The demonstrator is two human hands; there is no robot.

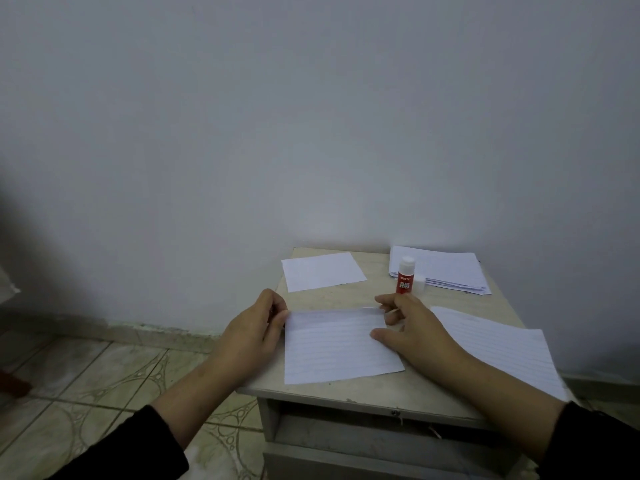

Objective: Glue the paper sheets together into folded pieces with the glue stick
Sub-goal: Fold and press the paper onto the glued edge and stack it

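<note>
A lined paper sheet (337,344) lies on the small table (349,296) in front of me. My left hand (254,329) pinches its far left corner. My right hand (407,323) holds the far right edge, thumb lying on the sheet and fingers curled at the top corner. A red glue stick (405,277) stands upright with its cap off just beyond my right hand; the clear cap (419,283) lies beside it. A second lined sheet (502,344) lies to the right, partly under my right forearm.
A folded white piece (322,271) lies at the table's far left. A stack of lined sheets (440,270) sits at the far right against the wall. The table is small, with an open drawer slot (363,434) below and tiled floor (104,375) at left.
</note>
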